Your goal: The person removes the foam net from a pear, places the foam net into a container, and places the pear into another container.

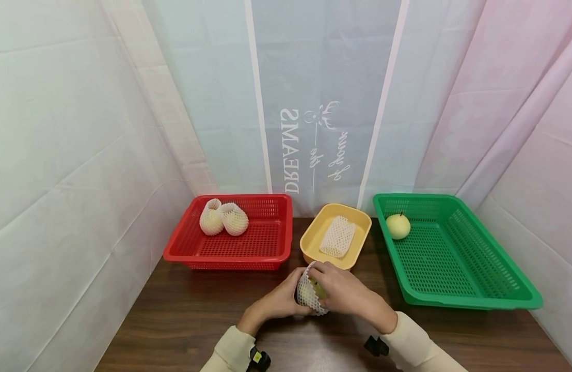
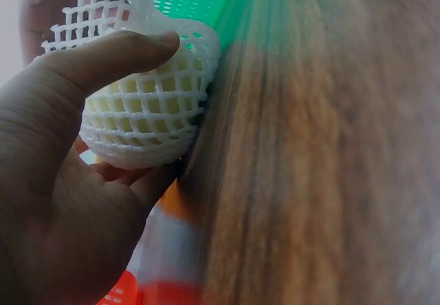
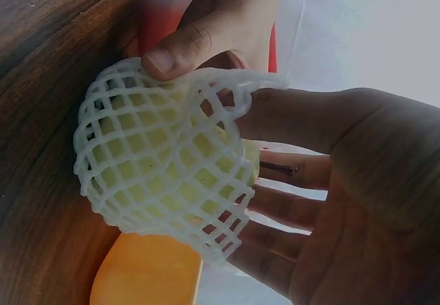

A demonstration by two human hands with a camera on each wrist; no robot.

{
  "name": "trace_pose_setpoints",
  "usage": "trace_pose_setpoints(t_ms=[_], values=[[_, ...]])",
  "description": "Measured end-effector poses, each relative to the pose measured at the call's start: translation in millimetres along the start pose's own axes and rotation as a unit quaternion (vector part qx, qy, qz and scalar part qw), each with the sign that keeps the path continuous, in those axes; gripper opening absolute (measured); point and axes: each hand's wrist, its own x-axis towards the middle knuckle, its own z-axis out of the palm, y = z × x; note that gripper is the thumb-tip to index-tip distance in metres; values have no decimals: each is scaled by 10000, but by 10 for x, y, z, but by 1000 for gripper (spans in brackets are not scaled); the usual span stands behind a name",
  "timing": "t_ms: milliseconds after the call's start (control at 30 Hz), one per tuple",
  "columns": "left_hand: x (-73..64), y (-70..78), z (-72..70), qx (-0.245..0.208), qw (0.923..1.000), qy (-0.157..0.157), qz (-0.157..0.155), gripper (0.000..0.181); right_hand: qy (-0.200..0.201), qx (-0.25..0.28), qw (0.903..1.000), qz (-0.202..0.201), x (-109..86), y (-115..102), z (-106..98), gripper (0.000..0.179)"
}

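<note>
A pale yellow-green pear [image 1: 320, 290] sits in a white foam net [image 1: 306, 295], low over the table in front of the yellow tray. My left hand [image 1: 282, 298] grips the netted pear from the left, its thumb [image 2: 130, 54] lying across the mesh. From the other side my right hand [image 1: 345, 290] holds the net's open edge near the pear's stem. In the right wrist view the right thumb reaches into the mesh opening and the other fingers [image 3: 275, 243] lie behind it. The stem end pokes out of the net.
Two netted pears [image 1: 223, 218] lie in a red basket [image 1: 286, 253] at left. A yellow tray [image 1: 309, 243] in the middle holds flat foam nets [image 1: 338, 236]. At right, a green basket [image 1: 472, 302] contains one bare pear [image 1: 398, 226]. Fabric curtains [image 1: 332, 62] surround the wooden table [image 1: 184, 320].
</note>
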Motion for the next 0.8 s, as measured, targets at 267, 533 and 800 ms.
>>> trace_pose_setpoints(t_ms=[267,533,800], values=[[-4,10,0,12,10000,-27,-54,97,-45,-12,10000,7,-10,8,37,64],[-7,2,-4,29,9995,-265,-170,102,-57,140,9999,63,-3,24,66,65],[-7,-22,-4,156,9992,-348,-95,99,-172,283,9990,292,9,8,87,67]])
